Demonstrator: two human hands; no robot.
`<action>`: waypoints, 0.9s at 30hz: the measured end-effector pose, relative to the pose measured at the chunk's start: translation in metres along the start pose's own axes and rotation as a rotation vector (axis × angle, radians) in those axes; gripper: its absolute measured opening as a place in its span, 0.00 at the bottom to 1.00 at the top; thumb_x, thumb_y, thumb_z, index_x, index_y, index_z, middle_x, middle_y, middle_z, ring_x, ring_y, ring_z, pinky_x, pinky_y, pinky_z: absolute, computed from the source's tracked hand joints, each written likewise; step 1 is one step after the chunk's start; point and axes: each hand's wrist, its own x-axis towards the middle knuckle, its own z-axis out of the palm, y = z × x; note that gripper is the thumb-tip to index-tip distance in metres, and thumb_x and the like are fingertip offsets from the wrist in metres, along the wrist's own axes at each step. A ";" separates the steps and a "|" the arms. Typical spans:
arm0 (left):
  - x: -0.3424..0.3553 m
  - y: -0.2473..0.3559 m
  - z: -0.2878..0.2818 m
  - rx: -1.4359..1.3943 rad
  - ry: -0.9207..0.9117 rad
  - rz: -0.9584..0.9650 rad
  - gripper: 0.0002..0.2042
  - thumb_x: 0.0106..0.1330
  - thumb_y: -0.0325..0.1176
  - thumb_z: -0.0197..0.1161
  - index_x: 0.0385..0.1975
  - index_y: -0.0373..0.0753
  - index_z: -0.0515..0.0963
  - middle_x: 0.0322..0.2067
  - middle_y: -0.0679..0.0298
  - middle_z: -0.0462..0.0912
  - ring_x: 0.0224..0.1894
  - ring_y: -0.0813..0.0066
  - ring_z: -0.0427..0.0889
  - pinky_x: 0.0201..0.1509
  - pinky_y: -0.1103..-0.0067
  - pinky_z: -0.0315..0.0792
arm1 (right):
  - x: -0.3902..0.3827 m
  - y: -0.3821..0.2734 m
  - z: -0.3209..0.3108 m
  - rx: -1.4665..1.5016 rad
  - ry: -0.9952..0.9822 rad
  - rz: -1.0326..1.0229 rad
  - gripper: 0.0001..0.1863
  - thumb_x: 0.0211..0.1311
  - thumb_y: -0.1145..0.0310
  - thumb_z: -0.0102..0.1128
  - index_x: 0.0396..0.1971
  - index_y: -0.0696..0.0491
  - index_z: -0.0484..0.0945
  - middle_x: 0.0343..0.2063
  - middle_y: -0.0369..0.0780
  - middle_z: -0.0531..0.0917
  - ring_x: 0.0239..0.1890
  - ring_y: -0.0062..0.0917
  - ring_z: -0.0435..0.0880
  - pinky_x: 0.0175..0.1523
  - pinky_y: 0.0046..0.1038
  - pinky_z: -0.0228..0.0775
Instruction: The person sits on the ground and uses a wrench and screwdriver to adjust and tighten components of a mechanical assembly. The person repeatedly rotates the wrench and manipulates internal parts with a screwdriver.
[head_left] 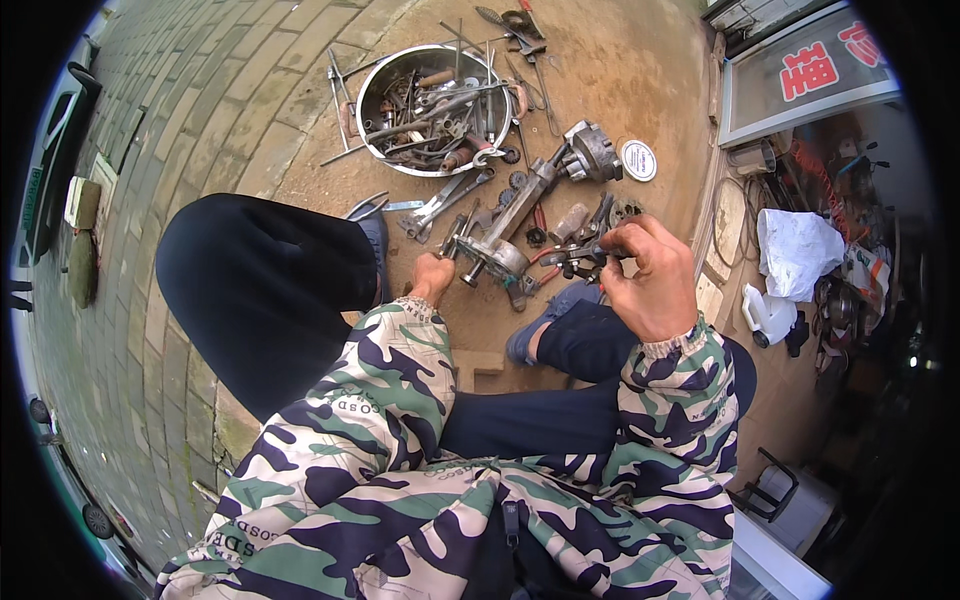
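My left hand (pixel 432 278) is closed on a rod-like end of a metal machine assembly (pixel 497 257). From there a long square metal shaft (pixel 522 207) runs up to a finned metal housing (pixel 590 153). My right hand (pixel 650 280), to the right of the assembly, has thumb and fingers pinched together. A small dark metal part (pixel 582 262) shows at its fingertips, its exact kind unclear. Red-handled pliers (pixel 544 268) lie partly hidden between the assembly and that hand. Wrenches (pixel 440 208) rest on the ground above my left hand.
A round metal basin (pixel 367 75) full of tools and parts stands ahead. A white round lid (pixel 638 160) lies by the housing. At right are a glass-fronted panel (pixel 800 75), a white sack (pixel 798 252) and a white jug (pixel 768 315). Brick paving (pixel 190 130) spreads left.
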 end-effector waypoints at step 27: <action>-0.117 0.082 -0.053 0.399 -0.149 0.266 0.34 0.57 0.50 0.66 0.56 0.28 0.73 0.45 0.37 0.85 0.54 0.39 0.82 0.60 0.59 0.74 | 0.000 0.020 -0.023 -0.068 0.073 0.101 0.08 0.47 0.78 0.66 0.31 0.56 0.83 0.31 0.45 0.82 0.34 0.45 0.84 0.41 0.41 0.77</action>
